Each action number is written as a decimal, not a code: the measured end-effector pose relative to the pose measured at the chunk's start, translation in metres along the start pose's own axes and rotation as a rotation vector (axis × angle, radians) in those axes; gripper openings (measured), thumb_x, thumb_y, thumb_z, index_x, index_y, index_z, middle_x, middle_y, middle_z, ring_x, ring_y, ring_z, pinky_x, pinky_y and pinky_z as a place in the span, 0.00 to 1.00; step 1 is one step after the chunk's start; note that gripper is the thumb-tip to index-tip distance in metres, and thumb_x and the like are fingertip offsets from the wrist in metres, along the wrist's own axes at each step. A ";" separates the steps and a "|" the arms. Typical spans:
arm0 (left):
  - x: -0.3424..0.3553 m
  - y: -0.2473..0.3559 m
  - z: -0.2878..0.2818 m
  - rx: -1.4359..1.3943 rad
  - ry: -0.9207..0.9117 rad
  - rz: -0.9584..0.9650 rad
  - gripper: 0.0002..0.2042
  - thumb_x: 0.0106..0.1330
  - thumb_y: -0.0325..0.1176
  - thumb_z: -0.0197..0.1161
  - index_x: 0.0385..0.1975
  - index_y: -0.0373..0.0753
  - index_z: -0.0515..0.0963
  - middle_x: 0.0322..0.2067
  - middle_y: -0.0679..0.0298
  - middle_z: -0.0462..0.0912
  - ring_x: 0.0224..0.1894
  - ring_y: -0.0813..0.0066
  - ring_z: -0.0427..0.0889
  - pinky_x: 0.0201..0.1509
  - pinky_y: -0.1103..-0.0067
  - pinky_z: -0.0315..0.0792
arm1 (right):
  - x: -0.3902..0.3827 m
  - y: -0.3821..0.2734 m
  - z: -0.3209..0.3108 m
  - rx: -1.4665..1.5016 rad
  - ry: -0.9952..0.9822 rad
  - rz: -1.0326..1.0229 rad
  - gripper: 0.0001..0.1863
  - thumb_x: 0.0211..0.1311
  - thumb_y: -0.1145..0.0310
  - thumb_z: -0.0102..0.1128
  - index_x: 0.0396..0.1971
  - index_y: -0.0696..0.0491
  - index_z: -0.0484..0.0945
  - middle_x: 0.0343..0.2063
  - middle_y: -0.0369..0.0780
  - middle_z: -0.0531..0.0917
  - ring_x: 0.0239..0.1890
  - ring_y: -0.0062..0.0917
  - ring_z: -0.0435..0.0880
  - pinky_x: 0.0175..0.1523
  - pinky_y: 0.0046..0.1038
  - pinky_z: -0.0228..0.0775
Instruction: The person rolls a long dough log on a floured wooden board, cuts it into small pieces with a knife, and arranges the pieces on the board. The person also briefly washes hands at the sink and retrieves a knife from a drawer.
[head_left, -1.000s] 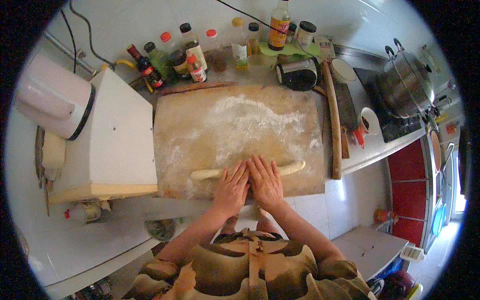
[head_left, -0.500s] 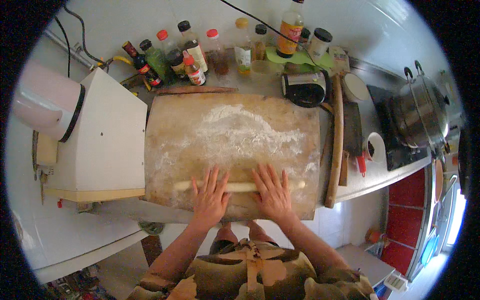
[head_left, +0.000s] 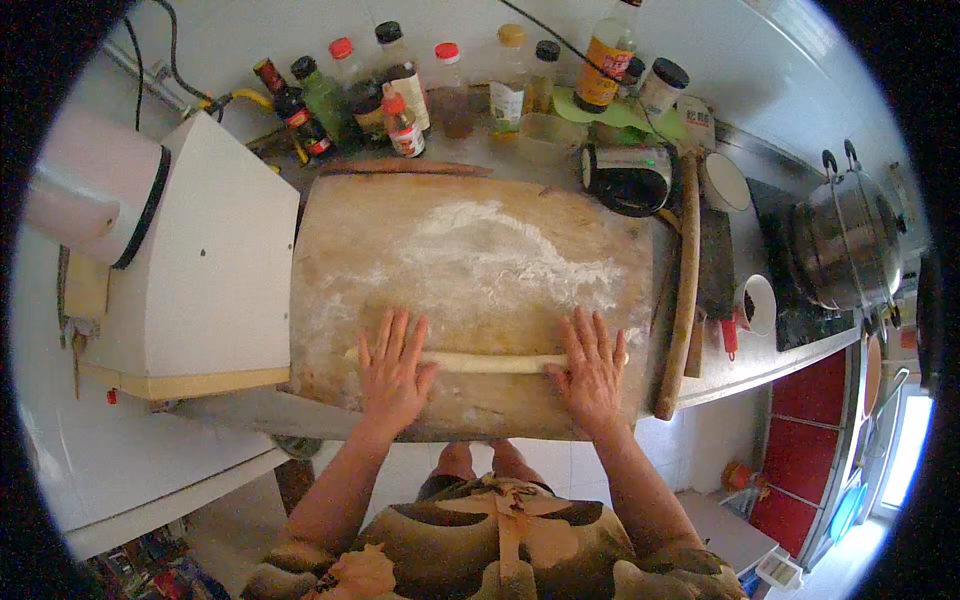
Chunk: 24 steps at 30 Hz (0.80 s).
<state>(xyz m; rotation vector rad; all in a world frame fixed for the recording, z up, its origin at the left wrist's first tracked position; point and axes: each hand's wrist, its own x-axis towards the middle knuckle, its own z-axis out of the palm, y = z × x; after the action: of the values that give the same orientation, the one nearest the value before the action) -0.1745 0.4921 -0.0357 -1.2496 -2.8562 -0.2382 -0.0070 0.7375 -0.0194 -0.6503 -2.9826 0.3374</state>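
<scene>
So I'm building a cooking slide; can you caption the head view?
Both hands, left hand and right hand, press flat on a long dough rope across a floured wooden board.

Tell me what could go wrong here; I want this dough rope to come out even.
The dough rope is thin between the left hand and right hand, so it might tear there. Its right end nears the floured board edge and the long rolling pin, which it may bump.

A dough rope (head_left: 490,362) lies across the near part of the board (head_left: 470,260) (bottles (head_left: 400,95) behind, rolling pin (head_left: 683,290) along its right edge, machine (head_left: 190,260) left).
</scene>
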 end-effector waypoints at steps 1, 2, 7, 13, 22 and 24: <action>0.003 -0.001 -0.003 -0.002 0.008 0.006 0.30 0.66 0.46 0.57 0.68 0.45 0.62 0.70 0.56 0.58 0.73 0.59 0.53 0.72 0.46 0.41 | -0.004 0.000 -0.002 0.016 0.007 0.023 0.36 0.61 0.59 0.57 0.69 0.48 0.59 0.70 0.42 0.59 0.74 0.38 0.51 0.74 0.51 0.34; 0.022 -0.003 -0.001 -0.019 0.032 -0.067 0.30 0.66 0.45 0.57 0.68 0.45 0.62 0.70 0.57 0.58 0.72 0.60 0.54 0.72 0.46 0.40 | 0.005 0.002 0.002 -0.012 0.048 0.064 0.36 0.61 0.59 0.57 0.69 0.48 0.58 0.70 0.42 0.59 0.74 0.38 0.51 0.74 0.51 0.35; 0.140 -0.006 -0.003 -0.076 0.161 0.095 0.29 0.68 0.44 0.55 0.68 0.44 0.61 0.69 0.58 0.60 0.71 0.59 0.57 0.74 0.52 0.42 | 0.131 -0.022 0.011 0.059 0.226 0.076 0.29 0.67 0.58 0.50 0.67 0.49 0.63 0.69 0.44 0.62 0.72 0.38 0.55 0.74 0.49 0.39; 0.097 0.052 0.026 0.144 -0.170 0.272 0.28 0.68 0.40 0.52 0.68 0.40 0.61 0.70 0.60 0.59 0.72 0.61 0.56 0.74 0.52 0.44 | 0.114 -0.073 0.048 0.229 0.086 -0.016 0.27 0.69 0.56 0.48 0.64 0.51 0.66 0.67 0.43 0.65 0.70 0.39 0.59 0.73 0.50 0.42; 0.107 0.035 0.019 -0.068 0.086 0.107 0.25 0.71 0.42 0.49 0.66 0.43 0.63 0.71 0.63 0.56 0.72 0.64 0.55 0.72 0.47 0.43 | 0.109 -0.055 0.043 0.014 0.225 -0.080 0.29 0.66 0.59 0.50 0.66 0.51 0.64 0.68 0.42 0.64 0.72 0.37 0.56 0.74 0.53 0.37; 0.141 0.033 0.025 -0.091 0.077 0.037 0.24 0.71 0.41 0.49 0.66 0.44 0.64 0.70 0.63 0.58 0.72 0.64 0.55 0.72 0.46 0.44 | 0.136 -0.046 0.040 -0.011 0.259 -0.039 0.28 0.66 0.60 0.49 0.65 0.51 0.65 0.68 0.43 0.63 0.72 0.37 0.57 0.73 0.53 0.38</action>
<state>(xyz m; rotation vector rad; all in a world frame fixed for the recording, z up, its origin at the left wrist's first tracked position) -0.2448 0.6207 -0.0454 -1.2779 -2.7837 -0.4101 -0.1541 0.7458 -0.0453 -0.5866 -2.7472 0.2156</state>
